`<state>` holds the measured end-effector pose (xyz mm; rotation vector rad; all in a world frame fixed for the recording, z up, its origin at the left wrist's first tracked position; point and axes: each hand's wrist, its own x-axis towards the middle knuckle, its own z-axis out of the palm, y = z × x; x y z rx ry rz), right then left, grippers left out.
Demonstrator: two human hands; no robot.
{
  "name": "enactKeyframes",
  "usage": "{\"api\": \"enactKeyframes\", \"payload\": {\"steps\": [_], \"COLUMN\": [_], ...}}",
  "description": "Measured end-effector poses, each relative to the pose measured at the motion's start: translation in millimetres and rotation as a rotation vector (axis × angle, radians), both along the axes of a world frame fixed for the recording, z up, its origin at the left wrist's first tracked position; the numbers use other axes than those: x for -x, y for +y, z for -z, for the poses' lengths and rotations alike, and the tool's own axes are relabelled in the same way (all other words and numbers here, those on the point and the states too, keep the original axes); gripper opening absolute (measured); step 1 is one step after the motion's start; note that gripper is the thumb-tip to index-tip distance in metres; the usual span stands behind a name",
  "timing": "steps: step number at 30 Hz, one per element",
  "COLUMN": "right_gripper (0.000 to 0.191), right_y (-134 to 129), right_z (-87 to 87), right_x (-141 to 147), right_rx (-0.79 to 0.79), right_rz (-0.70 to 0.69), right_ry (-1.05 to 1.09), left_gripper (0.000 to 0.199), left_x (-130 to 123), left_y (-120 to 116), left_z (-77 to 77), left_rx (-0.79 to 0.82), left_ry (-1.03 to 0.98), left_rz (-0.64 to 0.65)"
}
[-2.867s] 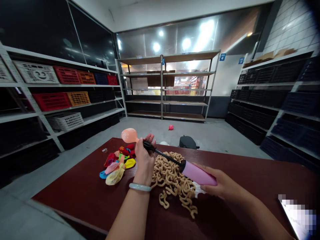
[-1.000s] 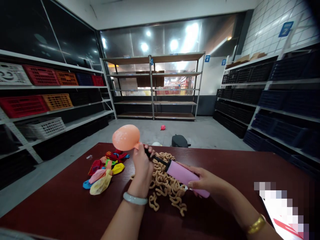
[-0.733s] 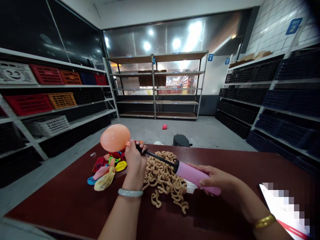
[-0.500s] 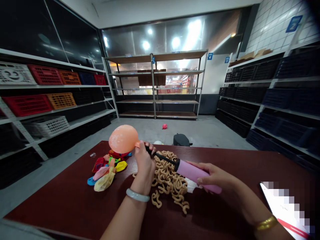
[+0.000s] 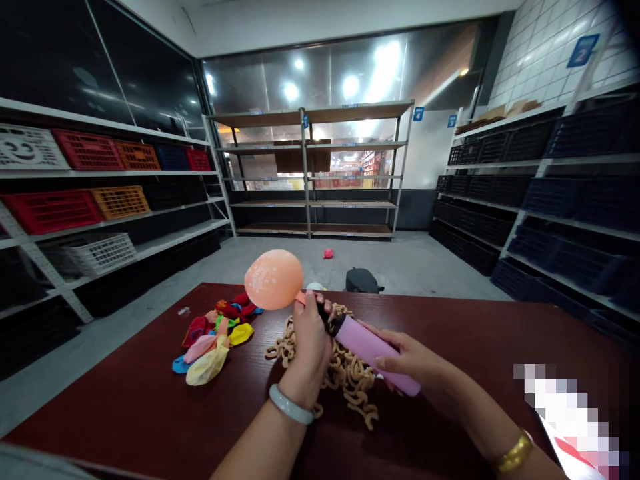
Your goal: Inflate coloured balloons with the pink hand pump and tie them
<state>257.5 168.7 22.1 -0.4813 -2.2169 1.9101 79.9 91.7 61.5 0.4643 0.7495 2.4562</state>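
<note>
Balloon [image 5: 274,280] and black nozzle [image 5: 324,312], shifted toward three o'clock, sit in the left hand [image 5: 311,337], the right hand [image 5: 413,357] gripping the pink pump [image 5: 367,348], apparently pushed closed.

Pale bangle [image 5: 291,405] L, gold R [image 5: 516,453]

From my right hand [image 5: 407,353], the tabletop [image 5: 490,327] gives me passing room toward 2 o'clock; a partly pixelated white object [image 5: 573,447] obstructs 4. From my left hand [image 5: 313,333], the inflated balloon [image 5: 274,280] blocks 11, limp balloons [image 5: 213,353] 9, curled tan pieces [image 5: 354,381] 4.
</note>
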Motion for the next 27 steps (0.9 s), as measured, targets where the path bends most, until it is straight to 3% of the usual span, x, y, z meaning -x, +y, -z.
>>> {"api": "enactKeyframes", "payload": {"steps": [5, 9, 12, 16, 23, 27], "right_gripper": [0.089, 0.086, 0.09, 0.088, 0.084, 0.075], "right_y": [8, 20, 28, 32, 15, 5], "right_z": [-5.6, -9.6, -8.1, -6.4, -15.5, -13.7], "right_x": [-14, -29, -36, -38, -24, -11], "right_rx": [0.207, 0.218, 0.2, 0.155, 0.1, -0.072], "right_rz": [-0.076, -0.117, -0.114, -0.083, -0.051, -0.055], "right_ry": [-0.047, -0.106, -0.133, -0.095, -0.082, -0.055], "left_gripper": [0.029, 0.029, 0.031, 0.032, 0.033, 0.031], "left_x": [41, 79, 90, 75, 9, -22], "left_y": [-8, -15, -15, -8, 7, 4], "left_z": [-4.4, -5.6, -3.6, 1.7, 9.3, 5.1], "left_rx": [-0.068, -0.097, -0.104, -0.12, -0.053, -0.04], "left_ry": [0.016, -0.021, -0.024, -0.014, -0.028, -0.001], "left_rz": [-0.053, -0.145, -0.167, -0.133, 0.01, 0.057]}}
